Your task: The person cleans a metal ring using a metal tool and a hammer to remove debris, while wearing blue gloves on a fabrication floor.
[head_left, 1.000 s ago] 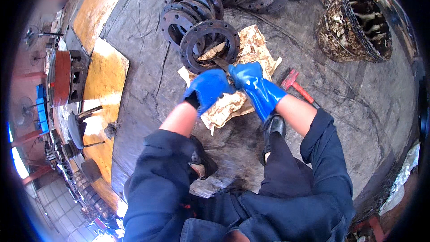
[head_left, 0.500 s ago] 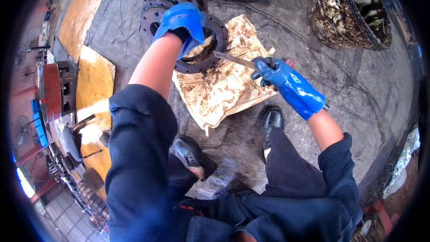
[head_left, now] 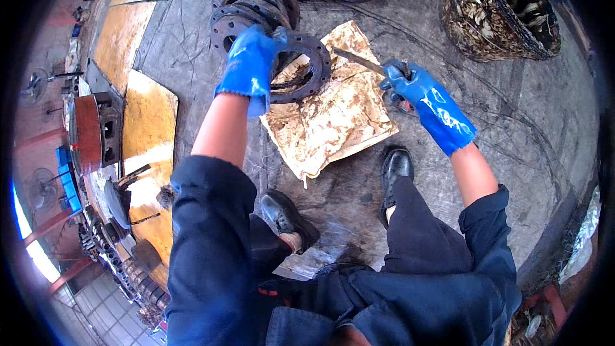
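Curling your left hand [head_left: 248,52] over the likely heavy, rigid flange's rim [head_left: 320,61], you're clenching a bar [head_left: 359,60] right of it, right hand [head_left: 410,81] closed.

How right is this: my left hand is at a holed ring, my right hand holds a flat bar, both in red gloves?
Only the colour is wrong: the head view shows blue gloves. Your left hand is at the ring; your right hand holds the bar.
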Demonstrator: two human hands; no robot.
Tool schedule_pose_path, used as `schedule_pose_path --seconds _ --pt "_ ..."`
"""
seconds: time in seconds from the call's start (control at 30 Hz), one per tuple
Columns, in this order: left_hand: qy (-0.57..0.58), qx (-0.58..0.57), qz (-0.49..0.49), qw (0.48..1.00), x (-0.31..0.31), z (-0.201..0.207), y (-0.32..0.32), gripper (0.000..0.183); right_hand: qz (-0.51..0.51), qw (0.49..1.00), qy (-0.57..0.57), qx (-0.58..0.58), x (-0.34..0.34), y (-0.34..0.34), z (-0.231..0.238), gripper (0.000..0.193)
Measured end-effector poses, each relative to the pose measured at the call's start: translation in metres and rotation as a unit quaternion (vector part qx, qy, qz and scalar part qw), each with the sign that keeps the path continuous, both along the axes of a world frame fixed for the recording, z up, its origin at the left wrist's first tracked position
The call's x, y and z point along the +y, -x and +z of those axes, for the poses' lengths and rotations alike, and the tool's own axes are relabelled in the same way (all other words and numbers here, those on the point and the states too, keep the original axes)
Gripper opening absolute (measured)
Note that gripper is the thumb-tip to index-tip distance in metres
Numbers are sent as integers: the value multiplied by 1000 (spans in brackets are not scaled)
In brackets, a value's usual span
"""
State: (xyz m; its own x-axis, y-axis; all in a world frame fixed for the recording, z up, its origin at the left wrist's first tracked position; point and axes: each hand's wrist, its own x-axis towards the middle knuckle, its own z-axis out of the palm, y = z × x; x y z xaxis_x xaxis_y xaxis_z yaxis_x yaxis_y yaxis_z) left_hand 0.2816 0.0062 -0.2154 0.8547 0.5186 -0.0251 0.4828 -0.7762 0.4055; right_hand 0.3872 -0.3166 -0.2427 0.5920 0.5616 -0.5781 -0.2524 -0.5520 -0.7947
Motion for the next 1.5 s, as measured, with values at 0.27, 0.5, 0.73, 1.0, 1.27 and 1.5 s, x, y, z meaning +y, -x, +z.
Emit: schedule_pose_path --seconds 0.27,0.5,0.73,1.0,1.27,1.5 --pt "-41 -30 119 992 -18 -2 48 45 197 965 58 -166 10 -2 -18 40" --pt "-22 -47 223 974 -38 -1 75 36 300 905 -51 -297 26 -13 -19 34" --pt "11 -130 256 958 -49 -16 109 30 413 847 -9 -334 43 -42 -6 16" --pt "44 -209 270 939 -46 -39 125 28 334 912 -48 -233 25 0 -17 33" --pt "-1 -261 271 927 -70 -40 136 33 352 910 -118 -186 73 19 15 29" --pt "226 -282 419 833 -82 -63 152 55 143 972 -140 -124 115 -6 -27 32"
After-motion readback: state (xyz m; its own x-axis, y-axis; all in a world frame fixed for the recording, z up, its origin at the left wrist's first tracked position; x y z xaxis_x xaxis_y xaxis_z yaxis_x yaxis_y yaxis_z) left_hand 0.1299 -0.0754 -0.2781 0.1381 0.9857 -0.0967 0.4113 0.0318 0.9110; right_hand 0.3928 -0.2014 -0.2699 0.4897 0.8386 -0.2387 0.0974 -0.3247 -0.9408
